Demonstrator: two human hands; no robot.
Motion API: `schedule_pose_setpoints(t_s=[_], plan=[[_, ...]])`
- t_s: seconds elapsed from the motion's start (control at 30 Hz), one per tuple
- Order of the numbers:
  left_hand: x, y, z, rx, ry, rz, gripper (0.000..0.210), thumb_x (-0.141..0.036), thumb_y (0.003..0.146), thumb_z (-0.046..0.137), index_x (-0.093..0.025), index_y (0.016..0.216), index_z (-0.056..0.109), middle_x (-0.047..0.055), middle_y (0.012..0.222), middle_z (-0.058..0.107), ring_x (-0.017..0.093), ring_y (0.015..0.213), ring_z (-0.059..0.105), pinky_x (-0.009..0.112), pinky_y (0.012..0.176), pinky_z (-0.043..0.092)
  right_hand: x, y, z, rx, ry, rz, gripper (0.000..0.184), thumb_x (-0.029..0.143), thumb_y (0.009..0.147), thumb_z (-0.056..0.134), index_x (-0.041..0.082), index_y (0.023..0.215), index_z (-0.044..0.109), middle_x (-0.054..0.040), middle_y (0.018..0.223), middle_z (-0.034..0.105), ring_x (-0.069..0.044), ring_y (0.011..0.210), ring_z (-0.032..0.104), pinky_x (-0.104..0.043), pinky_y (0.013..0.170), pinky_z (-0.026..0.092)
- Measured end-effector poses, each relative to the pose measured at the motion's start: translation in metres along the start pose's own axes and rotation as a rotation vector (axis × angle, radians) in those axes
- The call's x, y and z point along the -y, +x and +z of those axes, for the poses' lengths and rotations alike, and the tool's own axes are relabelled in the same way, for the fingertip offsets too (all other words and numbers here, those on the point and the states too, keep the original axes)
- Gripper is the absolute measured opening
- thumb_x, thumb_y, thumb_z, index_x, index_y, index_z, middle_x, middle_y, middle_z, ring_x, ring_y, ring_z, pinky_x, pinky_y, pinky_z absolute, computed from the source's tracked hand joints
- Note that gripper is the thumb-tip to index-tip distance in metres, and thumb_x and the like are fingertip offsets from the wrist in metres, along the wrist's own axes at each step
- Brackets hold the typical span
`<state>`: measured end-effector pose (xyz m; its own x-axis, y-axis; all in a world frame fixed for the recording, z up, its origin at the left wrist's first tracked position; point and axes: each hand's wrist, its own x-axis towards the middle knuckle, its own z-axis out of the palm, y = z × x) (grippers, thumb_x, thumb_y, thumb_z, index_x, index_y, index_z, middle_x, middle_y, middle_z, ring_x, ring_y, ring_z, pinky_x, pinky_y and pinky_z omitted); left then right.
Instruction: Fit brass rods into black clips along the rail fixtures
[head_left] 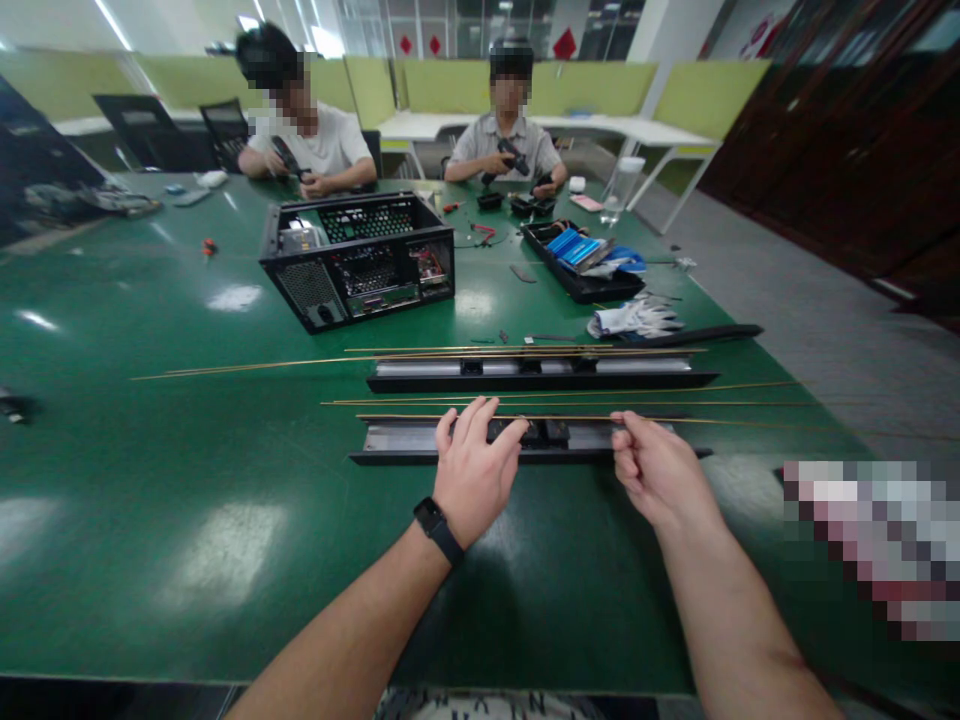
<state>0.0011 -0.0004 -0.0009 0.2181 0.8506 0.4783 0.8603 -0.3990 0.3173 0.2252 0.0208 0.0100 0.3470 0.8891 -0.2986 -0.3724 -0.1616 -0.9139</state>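
Observation:
Between the thumb and fingers of my right hand (660, 468) is a thin brass-coloured rod (574, 418), which lies lengthwise along the near black-edged metal channel (394, 437). My left hand (476, 465), with a watch on its wrist, is over the left half of that channel with fingers spread; whether its fingertips touch the rod I cannot tell. Black blocks (556, 432) sit inside the channel, partly hidden by my left hand. A second channel (427, 382) lies parallel behind it, with several more thin rods (247, 368) along and across it.
An open computer case (360, 262) stands behind the channels. Farther right are a black tray (577, 285) with blue packets, white gloves (637, 318) and a clear bottle (622, 188). Across the green table (150, 480) sit two people, each holding a dark object. A pixelated patch covers the right edge.

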Motion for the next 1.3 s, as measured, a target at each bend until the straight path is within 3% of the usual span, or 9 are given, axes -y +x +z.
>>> schedule_pose_setpoints(t_s=[0.77,1.3], plan=[[0.0005,-0.0004,-0.0013,0.004,-0.005,0.006,0.030,-0.028,0.096,0.053,-0.035,0.122,0.064,0.008,0.143,0.054,0.026,0.141,0.040,0.054,0.116,0.023,0.0011,0.0031,-0.0024,-0.051,0.023,-0.013,0.008,0.023,0.085,0.066,0.016,0.086,0.063,0.0035,0.054,0.056,-0.005,0.030,0.037,-0.014,0.022,0.023],[0.0007,-0.0003,0.0001,0.004,0.004,0.003,0.029,-0.028,0.096,0.053,-0.036,0.122,0.064,0.008,0.143,0.054,0.026,0.141,0.041,0.054,0.116,0.024,-0.0004,0.0002,-0.0001,-0.012,-0.012,-0.005,0.017,0.026,0.078,0.073,0.014,0.087,0.067,0.0029,0.054,0.057,-0.005,0.029,0.037,-0.014,0.021,0.022]])
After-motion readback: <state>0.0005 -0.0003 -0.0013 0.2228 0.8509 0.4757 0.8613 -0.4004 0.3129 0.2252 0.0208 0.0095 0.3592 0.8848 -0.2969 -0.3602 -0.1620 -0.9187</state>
